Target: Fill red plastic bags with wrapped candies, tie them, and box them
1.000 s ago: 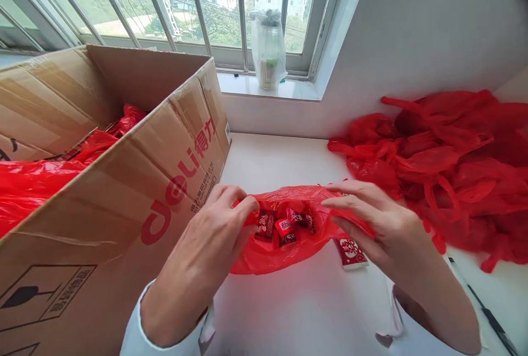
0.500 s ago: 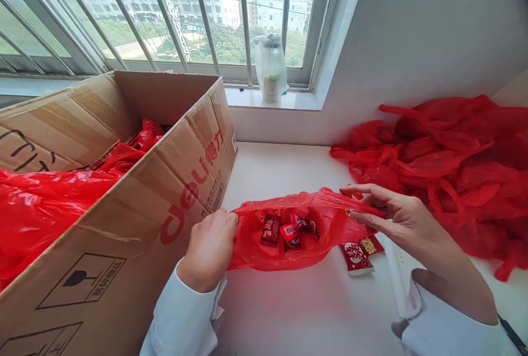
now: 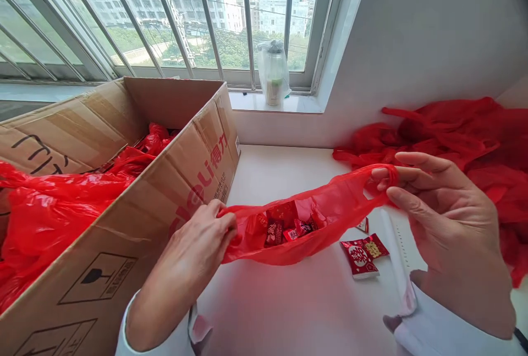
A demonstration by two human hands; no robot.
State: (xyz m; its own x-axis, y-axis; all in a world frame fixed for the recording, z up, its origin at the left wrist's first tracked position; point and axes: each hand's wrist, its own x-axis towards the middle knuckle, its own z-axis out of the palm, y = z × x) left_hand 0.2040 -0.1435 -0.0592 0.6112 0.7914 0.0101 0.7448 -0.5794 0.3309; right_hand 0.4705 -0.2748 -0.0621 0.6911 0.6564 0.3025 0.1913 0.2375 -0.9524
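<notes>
A thin red plastic bag is stretched between my two hands above the white table. Several small wrapped candies in dark red and bright red wrappers lie inside its open mouth. My left hand pinches the bag's left end, fingers closed. At the other end, my right hand has the bag's handle looped at its fingers, with the thumb pressing near the loop. Below the bag's right side, red candy packets with white and gold print rest on the table.
A large cardboard box at left holds red plastic bags. Behind my right hand lies a heap of red bags by the wall. A jar in a clear bag stands on the windowsill. White paper lies near my right wrist.
My right hand has moved up and to the right, now at the bag's handle. The bag is pulled longer and slants upward; its mouth is narrower. My left forearm reaches further in.
</notes>
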